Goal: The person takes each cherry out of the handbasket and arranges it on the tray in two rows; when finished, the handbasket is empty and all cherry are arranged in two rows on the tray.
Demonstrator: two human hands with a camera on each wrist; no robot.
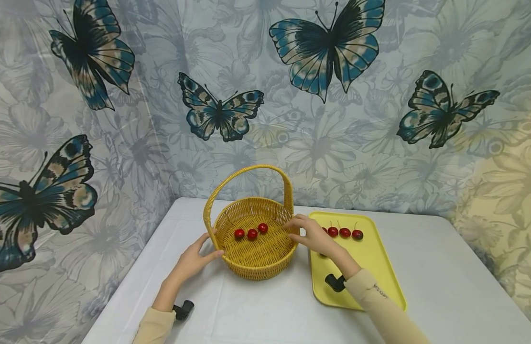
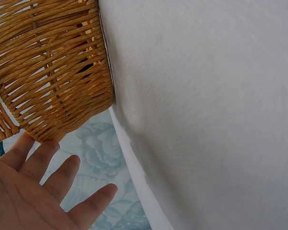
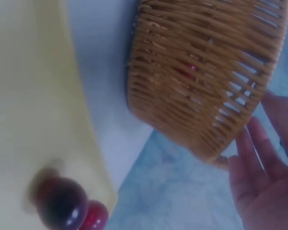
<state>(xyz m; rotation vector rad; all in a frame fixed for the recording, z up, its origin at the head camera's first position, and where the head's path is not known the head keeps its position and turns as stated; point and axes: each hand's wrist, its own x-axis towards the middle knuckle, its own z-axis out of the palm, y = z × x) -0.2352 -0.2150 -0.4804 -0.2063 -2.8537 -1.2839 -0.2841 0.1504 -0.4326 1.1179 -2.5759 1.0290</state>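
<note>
A yellow wicker basket (image 1: 258, 272) with a tall arched handle (image 1: 249, 168) stands on the table. Three red cherries (image 1: 252, 234) lie in it, towards the far left of its floor. My left hand (image 1: 192, 262) holds the basket's left rim beside the handle's foot, thumb in front of the foot and fingers behind it. In the left wrist view, two fingertips touch the wicker (image 2: 53, 72) while the other fingers (image 2: 98, 201) stand spread. On the opposite side, my right hand (image 1: 311, 232) holds the right rim, its fingertips reaching over the edge.
Right of the basket, a yellow tray (image 1: 377, 267) lies under my right forearm. Several dark red cherries (image 1: 344, 232) with stems form a row near its far end; another is partly hidden by the arm. A butterfly-patterned cloth (image 1: 334, 157) hangs behind the white table (image 1: 437, 267).
</note>
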